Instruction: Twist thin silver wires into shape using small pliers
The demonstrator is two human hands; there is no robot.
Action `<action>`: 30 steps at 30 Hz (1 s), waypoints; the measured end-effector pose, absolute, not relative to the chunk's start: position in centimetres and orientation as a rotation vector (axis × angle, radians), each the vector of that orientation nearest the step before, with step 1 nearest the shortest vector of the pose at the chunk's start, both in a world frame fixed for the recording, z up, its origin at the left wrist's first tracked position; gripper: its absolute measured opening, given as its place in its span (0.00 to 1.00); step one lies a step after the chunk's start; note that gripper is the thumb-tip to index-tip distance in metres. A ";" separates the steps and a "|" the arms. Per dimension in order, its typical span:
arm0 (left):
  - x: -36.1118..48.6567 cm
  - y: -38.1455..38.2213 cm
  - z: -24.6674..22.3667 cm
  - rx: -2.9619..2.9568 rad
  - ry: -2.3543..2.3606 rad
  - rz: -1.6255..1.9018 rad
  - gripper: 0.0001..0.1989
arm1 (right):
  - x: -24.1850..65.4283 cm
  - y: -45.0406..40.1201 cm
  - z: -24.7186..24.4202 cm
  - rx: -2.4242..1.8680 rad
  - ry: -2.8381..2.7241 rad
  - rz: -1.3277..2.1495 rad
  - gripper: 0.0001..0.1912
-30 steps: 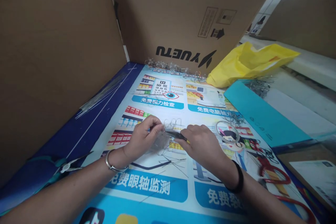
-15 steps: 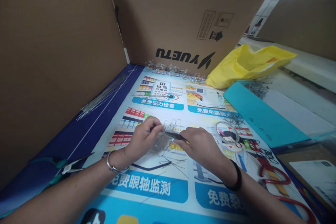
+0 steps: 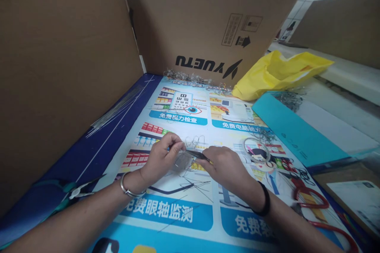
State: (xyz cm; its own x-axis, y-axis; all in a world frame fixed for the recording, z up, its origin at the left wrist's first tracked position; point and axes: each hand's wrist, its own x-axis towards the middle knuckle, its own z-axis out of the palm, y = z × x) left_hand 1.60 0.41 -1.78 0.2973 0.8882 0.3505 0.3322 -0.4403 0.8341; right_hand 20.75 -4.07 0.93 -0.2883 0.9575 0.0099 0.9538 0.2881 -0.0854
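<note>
Over the printed sheet [image 3: 198, 201], my left hand [image 3: 165, 153] is closed in a pinch on thin wire [image 3: 184, 147]. My right hand [image 3: 223, 165] is wrapped round dark pliers [image 3: 197, 154], whose tips point left and meet the wire at my left fingertips. Bent wire loops [image 3: 194, 141] show just beyond the pliers, and loose thin wire pieces [image 3: 196, 185] lie on the sheet below. A round coil of wire [image 3: 257, 150] sits to the right of my right hand.
Green-handled cutters [image 3: 75, 191] lie at left. Straight wires [image 3: 114, 111] rest by the cardboard wall [image 3: 71, 47]. Tangled wire pieces [image 3: 196, 80] line the back. At right are a yellow bag [image 3: 276, 77], a teal box [image 3: 297, 134] and red-handled scissors [image 3: 314, 205].
</note>
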 end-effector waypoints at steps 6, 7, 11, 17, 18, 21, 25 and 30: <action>1.8 0.2 -1.4 1.956 1.167 1.135 0.05 | 20.6 -4.2 0.9 -1.862 -2.455 0.023 0.16; 1.8 0.2 -1.4 1.964 1.177 1.136 0.05 | 20.6 -4.2 0.9 -1.861 -2.453 0.013 0.16; 1.8 0.2 -1.5 1.988 1.185 1.143 0.05 | 20.6 -4.2 0.8 -1.842 -2.451 0.001 0.16; 1.8 0.2 -1.4 2.007 1.173 1.136 0.05 | 20.8 -4.1 0.7 -1.842 -2.446 0.069 0.17; 1.7 0.1 -1.4 2.011 1.167 1.133 0.05 | 20.8 -4.0 0.7 -1.837 -2.445 0.089 0.17; 1.7 0.1 -1.4 2.027 1.146 1.137 0.05 | 20.9 -3.9 0.8 -1.813 -2.445 0.168 0.18; 1.6 0.2 -1.5 2.042 1.112 1.145 0.05 | 21.0 -3.8 0.8 -1.790 -2.441 0.230 0.19; 1.5 0.3 -1.6 2.033 1.113 1.145 0.05 | 21.0 -3.8 0.7 -1.787 -2.420 0.278 0.20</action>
